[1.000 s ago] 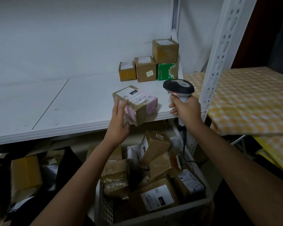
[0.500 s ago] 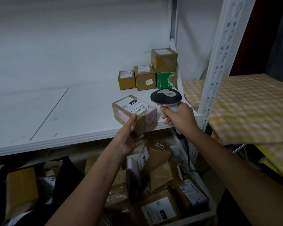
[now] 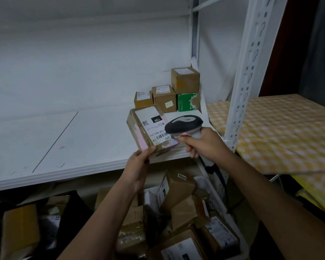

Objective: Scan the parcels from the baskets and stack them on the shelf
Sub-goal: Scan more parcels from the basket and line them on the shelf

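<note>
- The left hand (image 3: 137,168) holds a brown box (image 3: 148,131) from below, with the thumb and fingers pinching its near bottom corner.
- The box is tilted up over the near edge of the white shelf (image 3: 86,139), so its white label (image 3: 152,126) faces the camera. The label has a barcode, a small square code and a black patch with "15H" on it.
- A pink strip runs down the left side of the box.
- The right hand (image 3: 203,143) is wrapped tight round the handle of a scanner (image 3: 184,125). The dark scanner head is just beside the right edge of the label and covers a bit of it.
- Far back on the right of the shelf sit four small boxes (image 3: 167,96) close together: three brown ones and a green one. One brown box sits on top of the green one.
- Below the shelf, near the person, a basket (image 3: 220,201) is full of brown parcels (image 3: 176,188) lying at all angles.
- To the right, past the white shelf post (image 3: 246,76), is a yellow checked cloth (image 3: 281,132).
</note>
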